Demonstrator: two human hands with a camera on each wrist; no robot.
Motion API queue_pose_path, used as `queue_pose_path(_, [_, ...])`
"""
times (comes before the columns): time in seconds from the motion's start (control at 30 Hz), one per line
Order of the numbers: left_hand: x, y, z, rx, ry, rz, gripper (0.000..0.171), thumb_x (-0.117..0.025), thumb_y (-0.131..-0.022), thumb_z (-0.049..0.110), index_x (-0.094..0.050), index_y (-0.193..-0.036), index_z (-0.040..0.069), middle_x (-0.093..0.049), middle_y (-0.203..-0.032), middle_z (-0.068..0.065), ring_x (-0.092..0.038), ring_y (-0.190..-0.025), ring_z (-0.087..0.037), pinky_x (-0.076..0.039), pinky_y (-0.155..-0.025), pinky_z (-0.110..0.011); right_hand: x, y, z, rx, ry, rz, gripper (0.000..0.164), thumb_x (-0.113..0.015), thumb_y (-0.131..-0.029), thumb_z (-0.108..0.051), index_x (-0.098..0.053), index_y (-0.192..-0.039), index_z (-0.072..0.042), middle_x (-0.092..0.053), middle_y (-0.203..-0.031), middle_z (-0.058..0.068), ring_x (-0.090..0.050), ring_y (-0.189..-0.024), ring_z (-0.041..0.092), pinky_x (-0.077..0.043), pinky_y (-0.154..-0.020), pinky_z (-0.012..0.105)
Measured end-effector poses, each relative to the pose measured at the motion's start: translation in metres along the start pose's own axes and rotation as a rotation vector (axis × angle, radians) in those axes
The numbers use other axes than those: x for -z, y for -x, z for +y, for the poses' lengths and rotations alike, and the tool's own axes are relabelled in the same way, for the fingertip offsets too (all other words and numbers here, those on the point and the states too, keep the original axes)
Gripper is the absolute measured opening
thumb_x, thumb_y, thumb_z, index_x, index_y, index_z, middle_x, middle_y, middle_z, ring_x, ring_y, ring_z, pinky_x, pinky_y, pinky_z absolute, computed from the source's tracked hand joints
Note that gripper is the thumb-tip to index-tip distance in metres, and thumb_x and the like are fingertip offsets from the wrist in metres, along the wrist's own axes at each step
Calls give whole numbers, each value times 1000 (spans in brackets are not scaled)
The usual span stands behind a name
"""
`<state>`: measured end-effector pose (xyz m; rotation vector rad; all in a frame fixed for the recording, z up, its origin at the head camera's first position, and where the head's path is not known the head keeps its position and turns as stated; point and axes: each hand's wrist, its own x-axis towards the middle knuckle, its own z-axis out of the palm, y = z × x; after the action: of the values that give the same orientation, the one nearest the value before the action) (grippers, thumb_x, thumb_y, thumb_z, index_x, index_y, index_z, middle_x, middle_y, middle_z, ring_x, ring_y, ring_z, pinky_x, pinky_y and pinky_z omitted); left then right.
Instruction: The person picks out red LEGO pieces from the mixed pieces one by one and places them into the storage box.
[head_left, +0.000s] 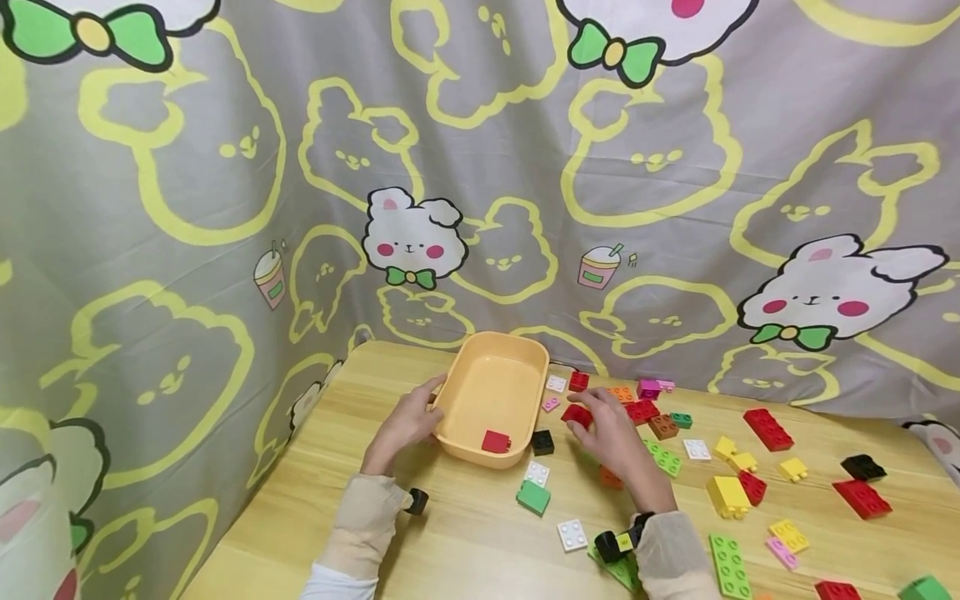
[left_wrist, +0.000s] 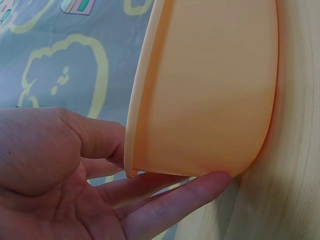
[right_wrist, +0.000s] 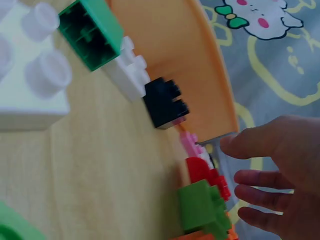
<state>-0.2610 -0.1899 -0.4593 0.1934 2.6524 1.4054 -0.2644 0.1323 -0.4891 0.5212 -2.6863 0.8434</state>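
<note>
A light orange plastic tray (head_left: 491, 392) stands near the table's back edge, with one red toy brick (head_left: 496, 442) lying inside. My left hand (head_left: 405, 429) grips the tray's near left rim, thumb at the rim and fingers along the outer wall (left_wrist: 210, 100). To the right of the tray, my right hand (head_left: 615, 437) hovers over a red brick (head_left: 576, 414), its fingers apart. The right wrist view shows nothing between those fingers; a rounded red brick (right_wrist: 197, 169) and a light green brick (right_wrist: 200, 205) lie below them. A black brick (head_left: 542, 442) sits close beside the tray.
Loose bricks of many colours spread across the right side, including a yellow brick (head_left: 727, 497) and a long green brick (head_left: 730, 567). White (head_left: 572, 535) and green (head_left: 533, 497) bricks lie in front of the tray. A patterned curtain (head_left: 480, 167) hangs behind the table.
</note>
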Motion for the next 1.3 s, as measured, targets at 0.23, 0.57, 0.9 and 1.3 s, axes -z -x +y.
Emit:
queue_pose_path(0.23, [-1, 1, 3, 9, 10, 10, 65, -46, -85, -6, -30, -148, 4, -47, -126, -37, -67, -77, -32, -58, -53, -40, -9, -1, 7, -22, -11, -58, 37, -74, -79, -9, -66, -115, -5, -55, -113, 14, -53, -102, 29, -51, -86, 46])
queue_pose_path(0.57, [-2, 0, 3, 4, 3, 8, 65, -46, -85, -6, -30, -148, 4, -49, -125, -36, -66, -77, -31, -58, -52, -40, -14, -3, 9, 10, 15, -79, 25, -72, -77, 0, -71, -102, -4, -60, -103, 11, -59, -93, 28, -54, -82, 43])
queue_pose_path(0.9, [-2, -1, 3, 3, -5, 11, 66, -46, -85, -6, -29, -148, 4, -49, -126, -36, -66, -72, -25, -58, -53, -42, -9, -4, 7, -14, 14, -132, 28, -70, -77, 4, -71, -104, -4, -63, -98, 10, -60, -91, 26, -55, -79, 42])
queue_pose_path(1.3, [-1, -2, 1, -5, -3, -2, 66, -45, -85, -6, -29, -148, 3, -47, -126, -37, -66, -73, -27, -58, -54, -42, 20, -7, -17, -31, -17, -98, 33, -69, -82, -3, -68, -114, -9, -60, -112, 10, -58, -101, 29, -53, -85, 45])
